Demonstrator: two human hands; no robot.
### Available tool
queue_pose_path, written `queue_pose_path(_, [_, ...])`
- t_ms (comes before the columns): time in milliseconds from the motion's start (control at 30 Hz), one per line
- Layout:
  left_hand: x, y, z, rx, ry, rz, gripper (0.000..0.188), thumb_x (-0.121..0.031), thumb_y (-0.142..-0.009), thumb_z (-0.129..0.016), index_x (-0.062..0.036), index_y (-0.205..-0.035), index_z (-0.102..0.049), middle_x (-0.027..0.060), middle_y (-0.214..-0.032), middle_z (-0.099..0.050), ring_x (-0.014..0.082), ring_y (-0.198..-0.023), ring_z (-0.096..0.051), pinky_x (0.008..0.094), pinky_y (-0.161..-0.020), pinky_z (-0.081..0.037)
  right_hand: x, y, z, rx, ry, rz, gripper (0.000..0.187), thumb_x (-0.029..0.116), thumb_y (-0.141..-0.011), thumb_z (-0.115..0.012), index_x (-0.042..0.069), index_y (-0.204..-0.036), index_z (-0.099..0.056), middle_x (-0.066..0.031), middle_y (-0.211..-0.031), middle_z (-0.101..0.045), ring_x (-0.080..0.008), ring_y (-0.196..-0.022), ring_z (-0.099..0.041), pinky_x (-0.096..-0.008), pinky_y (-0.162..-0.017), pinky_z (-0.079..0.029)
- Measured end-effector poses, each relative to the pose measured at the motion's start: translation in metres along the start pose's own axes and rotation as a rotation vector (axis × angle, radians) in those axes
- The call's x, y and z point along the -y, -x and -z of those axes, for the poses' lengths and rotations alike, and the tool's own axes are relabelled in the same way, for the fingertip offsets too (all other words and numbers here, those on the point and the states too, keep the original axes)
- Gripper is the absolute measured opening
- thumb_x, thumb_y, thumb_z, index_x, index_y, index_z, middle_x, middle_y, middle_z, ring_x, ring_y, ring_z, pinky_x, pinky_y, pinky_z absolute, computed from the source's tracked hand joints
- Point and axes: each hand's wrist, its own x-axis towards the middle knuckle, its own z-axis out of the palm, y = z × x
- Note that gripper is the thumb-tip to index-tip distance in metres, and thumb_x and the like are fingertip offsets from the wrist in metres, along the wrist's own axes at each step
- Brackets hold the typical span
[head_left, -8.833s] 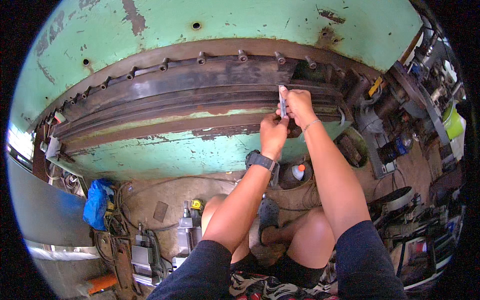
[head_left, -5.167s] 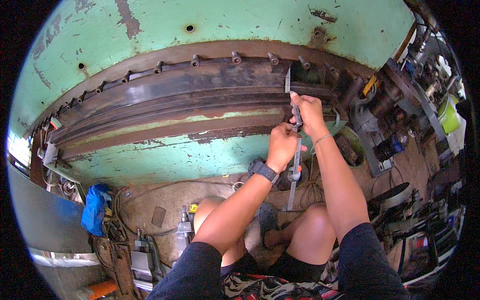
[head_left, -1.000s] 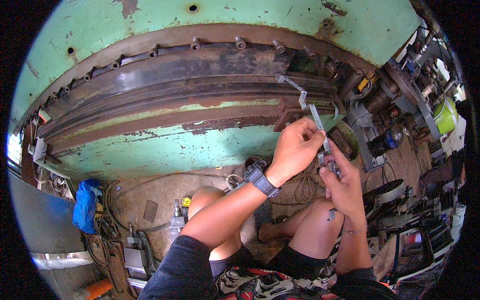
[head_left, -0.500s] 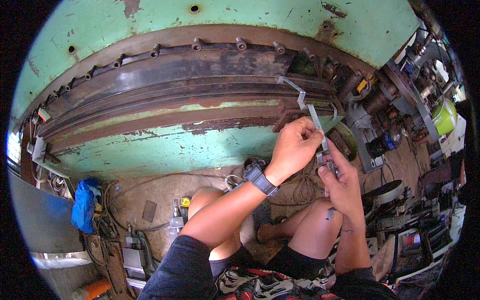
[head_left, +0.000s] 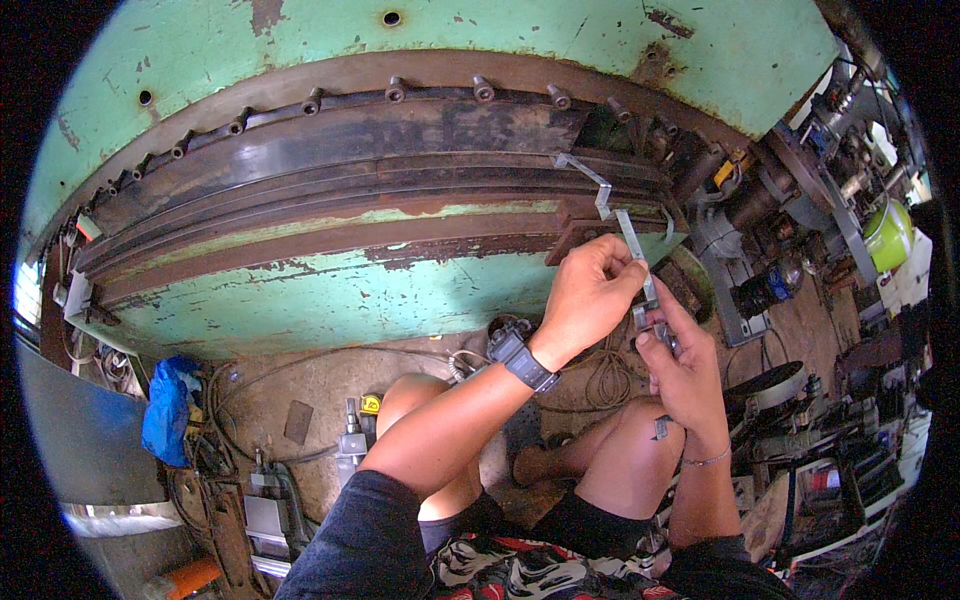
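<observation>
My left hand (head_left: 592,298) pinches a thin, bright metal strip (head_left: 630,236) between thumb and fingertips. The strip is bent in zigzag steps, and its far end reaches up in front of the machine's long dark jaw. Just below and to the right, my right hand (head_left: 685,375) is closed around a grey metal tool (head_left: 641,318) that looks like a caliper. Its jaw end is at the strip's near end; whether they touch I cannot tell. Most of the tool is hidden in the palm, and a grey tip shows below the hand, over my knee.
A green press-like machine (head_left: 330,298) with a row of bolts spans the front. Cables (head_left: 605,375) lie coiled on the floor. A blue bag (head_left: 170,412) and a yellow tape measure (head_left: 371,404) are at left. Metal parts and a lime-green container (head_left: 888,236) crowd the right.
</observation>
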Motion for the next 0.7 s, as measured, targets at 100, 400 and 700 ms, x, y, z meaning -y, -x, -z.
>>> queue_pose_path(100, [0.0023,-0.0007,-0.0003,0.003,0.022,-0.015,0.017,-0.014,-0.093,-0.070,0.0017,-0.087,-0.066,0.0065,-0.069,-0.066,0.0098,-0.061,-0.058,0.0316,-0.057,-0.046,0.0007,-0.0001,0.0001,-0.005,0.020,-0.010,0.064,0.005,-0.095,-0.062,0.008,-0.157,-0.046,-0.0010,-0.109,-0.059,-0.0023,-0.059,-0.050,-0.0195,-0.048,-0.040])
queue_pose_path(400, [0.0051,-0.0019,-0.0009,0.000,0.021,-0.029,0.017,-0.014,-0.093,-0.069,0.0022,-0.087,-0.066,0.0068,-0.069,-0.066,0.0100,-0.062,-0.058,0.0318,-0.057,-0.047,-0.0027,-0.0005,0.0025,0.002,0.051,-0.004,0.064,0.004,-0.095,-0.062,0.008,-0.157,-0.046,-0.0019,-0.110,-0.059,-0.0024,-0.059,-0.051,-0.0199,-0.048,-0.040])
queue_pose_path(700, [0.0022,-0.0029,-0.0035,-0.001,0.038,-0.027,0.019,-0.015,-0.096,-0.068,0.0021,-0.088,-0.066,0.0044,-0.068,-0.064,0.0076,-0.063,-0.056,0.0303,-0.057,-0.046,-0.0008,-0.0020,0.0031,-0.015,0.086,0.022,0.063,0.005,-0.097,-0.062,0.009,-0.157,-0.045,-0.0017,-0.110,-0.059,-0.0026,-0.059,-0.051,-0.0201,-0.049,-0.041])
